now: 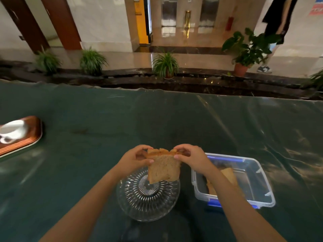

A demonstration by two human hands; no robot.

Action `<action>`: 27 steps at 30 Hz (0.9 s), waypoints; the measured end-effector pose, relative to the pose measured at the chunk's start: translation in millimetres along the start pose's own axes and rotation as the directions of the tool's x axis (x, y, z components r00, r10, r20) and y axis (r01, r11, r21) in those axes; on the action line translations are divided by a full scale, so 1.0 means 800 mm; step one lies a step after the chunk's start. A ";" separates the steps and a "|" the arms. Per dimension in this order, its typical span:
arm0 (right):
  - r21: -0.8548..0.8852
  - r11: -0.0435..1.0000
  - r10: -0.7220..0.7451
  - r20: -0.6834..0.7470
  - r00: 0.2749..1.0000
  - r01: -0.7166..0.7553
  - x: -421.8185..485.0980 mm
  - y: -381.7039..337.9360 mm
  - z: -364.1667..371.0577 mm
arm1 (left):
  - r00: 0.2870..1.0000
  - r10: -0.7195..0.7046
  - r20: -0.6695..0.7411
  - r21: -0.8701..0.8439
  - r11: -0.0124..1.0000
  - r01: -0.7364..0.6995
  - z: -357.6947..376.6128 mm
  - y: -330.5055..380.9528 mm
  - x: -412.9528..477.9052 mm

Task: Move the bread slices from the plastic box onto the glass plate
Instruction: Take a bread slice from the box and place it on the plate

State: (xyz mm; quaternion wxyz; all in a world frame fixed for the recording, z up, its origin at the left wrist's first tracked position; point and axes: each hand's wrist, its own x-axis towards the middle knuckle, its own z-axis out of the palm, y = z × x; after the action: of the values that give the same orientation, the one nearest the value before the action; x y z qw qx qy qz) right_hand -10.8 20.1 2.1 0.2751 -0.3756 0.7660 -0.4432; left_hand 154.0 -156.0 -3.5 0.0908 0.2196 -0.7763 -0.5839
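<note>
Both hands hold bread slices [163, 169] by the top crust, hanging upright above the far edge of the ribbed glass plate [139, 203]. My left hand [135, 158] pinches the left corner and my right hand [190, 157] pinches the right corner. Several crust tops show between my fingers. To the right of the plate stands the clear plastic box [253, 180] with blue clips. More bread [229, 175] lies inside it, partly hidden by my right forearm.
A dark green cloth [157, 123] covers the table. At the far left a brown tray [29, 135] carries a white cup [13, 131]. Potted plants line the ledge beyond the table, and a person stands at the far right.
</note>
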 end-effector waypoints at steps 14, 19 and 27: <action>0.123 0.973 0.207 -0.082 0.975 -0.196 0.007 0.016 0.119 | 0.993 -0.117 0.016 0.140 0.983 0.114 -0.059 -0.090 -0.008; 0.156 0.936 0.329 -0.073 0.941 -0.315 0.013 0.022 0.132 | 0.980 -0.187 0.074 0.113 0.977 0.178 -0.057 -0.103 0.009; -0.027 0.917 0.392 -0.124 0.912 -0.398 0.042 0.047 0.140 | 0.950 -0.298 0.089 0.131 0.949 0.285 -0.042 -0.124 0.049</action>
State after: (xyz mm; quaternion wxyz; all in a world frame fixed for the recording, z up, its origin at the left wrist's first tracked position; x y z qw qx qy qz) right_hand 42.4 -48.3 -85.0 0.3042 -0.1937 0.8519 -0.3797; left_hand 155.7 -224.4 -91.9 -0.0515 0.3051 -0.7717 -0.5557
